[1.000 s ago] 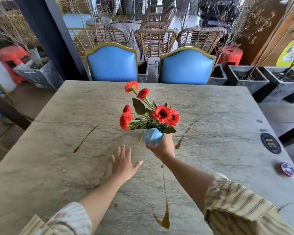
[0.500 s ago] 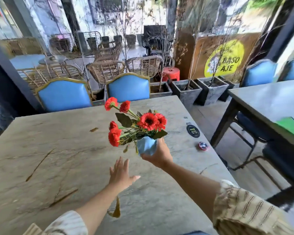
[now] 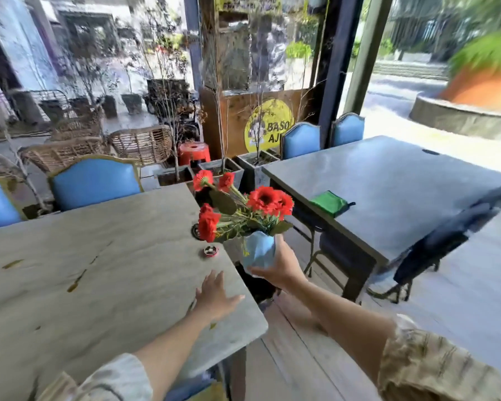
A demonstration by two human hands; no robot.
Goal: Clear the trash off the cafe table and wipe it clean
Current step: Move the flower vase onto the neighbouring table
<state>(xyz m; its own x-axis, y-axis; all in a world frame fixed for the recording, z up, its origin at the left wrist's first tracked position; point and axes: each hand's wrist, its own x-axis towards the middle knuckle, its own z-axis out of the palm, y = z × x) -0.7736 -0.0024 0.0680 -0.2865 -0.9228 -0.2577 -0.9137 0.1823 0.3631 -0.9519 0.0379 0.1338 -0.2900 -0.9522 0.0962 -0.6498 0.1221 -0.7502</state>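
Note:
My right hand (image 3: 282,267) grips a light blue vase (image 3: 258,250) of red flowers (image 3: 268,199), held in the air past the right edge of the grey stone cafe table (image 3: 99,285). My left hand (image 3: 214,296) hovers flat, fingers spread, over the table's near right corner and holds nothing. Brown streaks and smears (image 3: 75,282) mark the tabletop. A folded green cloth (image 3: 329,202) lies on the neighbouring table (image 3: 402,192) to the right.
A small round red and white disc (image 3: 209,251) lies near the table's right edge, and a dark round disc (image 3: 195,231) sits beyond it. Blue padded chairs (image 3: 96,182) line the far side. A dark chair (image 3: 457,227) stands by the neighbouring table. Stone planters (image 3: 220,166) stand behind.
The view has swung right. My right hand has carried the vase from over the table's middle out past its right edge, towards the neighbouring table. My left hand stays open above the table.

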